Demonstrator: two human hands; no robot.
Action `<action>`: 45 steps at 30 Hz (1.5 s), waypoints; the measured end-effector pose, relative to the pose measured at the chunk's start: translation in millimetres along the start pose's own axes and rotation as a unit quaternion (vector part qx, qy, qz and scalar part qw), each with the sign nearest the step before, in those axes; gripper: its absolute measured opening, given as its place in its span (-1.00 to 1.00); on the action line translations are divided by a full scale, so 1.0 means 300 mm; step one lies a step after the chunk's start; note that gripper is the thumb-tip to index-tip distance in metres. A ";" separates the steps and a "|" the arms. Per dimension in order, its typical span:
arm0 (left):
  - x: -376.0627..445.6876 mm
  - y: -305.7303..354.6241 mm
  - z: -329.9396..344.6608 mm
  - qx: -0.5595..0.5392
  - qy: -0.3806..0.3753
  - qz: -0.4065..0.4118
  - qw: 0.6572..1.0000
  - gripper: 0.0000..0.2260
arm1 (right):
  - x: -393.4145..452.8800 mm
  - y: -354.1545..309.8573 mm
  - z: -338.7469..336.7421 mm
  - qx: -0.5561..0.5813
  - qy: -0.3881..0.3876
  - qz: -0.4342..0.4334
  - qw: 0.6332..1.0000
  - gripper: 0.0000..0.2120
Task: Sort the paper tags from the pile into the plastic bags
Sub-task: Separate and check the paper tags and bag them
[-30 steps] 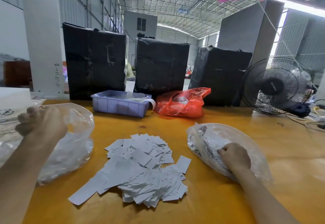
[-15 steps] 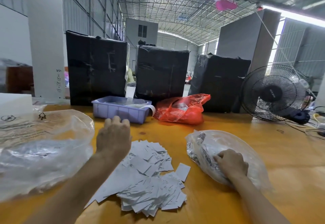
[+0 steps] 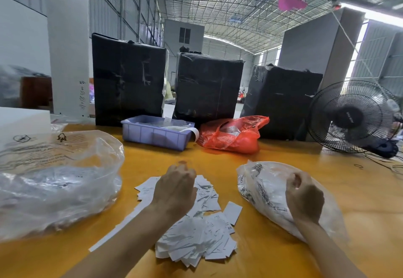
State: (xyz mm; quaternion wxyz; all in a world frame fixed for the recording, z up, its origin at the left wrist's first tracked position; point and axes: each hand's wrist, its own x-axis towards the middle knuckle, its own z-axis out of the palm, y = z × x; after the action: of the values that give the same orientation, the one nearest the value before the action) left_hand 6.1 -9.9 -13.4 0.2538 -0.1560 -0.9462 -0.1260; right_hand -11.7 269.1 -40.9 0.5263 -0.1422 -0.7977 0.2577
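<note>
Since the frame half a second earlier, the left hand (image 3: 174, 192) had come nearer over the pile of paper tags (image 3: 196, 234), fingers curled down onto the far edge of the pile; whether it pinched a tag could not be told. A second earlier that hand had been up at the large plastic bag (image 3: 56, 181) on the left. The right hand (image 3: 304, 199) had lifted slightly on the small plastic bag (image 3: 261, 188), fingers curled and gripping the film, where before it lay flatter against it. Pile and both bags sat as before on the yellow desk (image 3: 359, 201): pile in the middle, large bag just left of it, small bag just right.

Writing: "XS" readable on one tag at the pile's right edge. Large bag carried a tree symbol, a round symbol and lines of print too fine to read. Small bag showed letters ending "NG" and other print, blurred. White pillar (image 3: 67, 44) behind bore handwritten digits, unclear. Fan (image 3: 351, 116) hub had a brand mark, illegible.

Behind: lilac bin (image 3: 154, 133), red bag (image 3: 233, 135), three black-wrapped parcels (image 3: 207, 85).
</note>
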 end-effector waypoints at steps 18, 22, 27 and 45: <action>-0.011 -0.005 0.044 -0.659 -0.119 -0.278 0.689 -0.71 | -0.250 -0.426 0.003 0.411 -0.400 0.118 0.811 -0.67; -0.009 -0.018 0.039 -0.652 -0.070 -0.290 0.697 -0.84 | -0.260 -0.439 0.009 0.417 -0.432 0.125 0.790 -0.63; 0.015 -0.071 0.039 -0.636 0.051 -0.333 0.695 -0.90 | -0.230 -0.420 0.063 0.232 -0.387 -0.013 0.892 -0.69; 0.024 -0.164 0.078 -0.567 0.107 -0.366 0.730 -0.97 | -0.282 -0.443 0.162 0.003 -0.481 -0.431 0.764 -0.63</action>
State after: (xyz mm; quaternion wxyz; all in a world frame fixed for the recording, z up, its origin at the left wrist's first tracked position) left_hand -27.7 -46.1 -37.2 0.1518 0.1025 -0.6489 -0.7385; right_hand -15.8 104.3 -46.4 0.1294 0.3605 -0.9228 0.0408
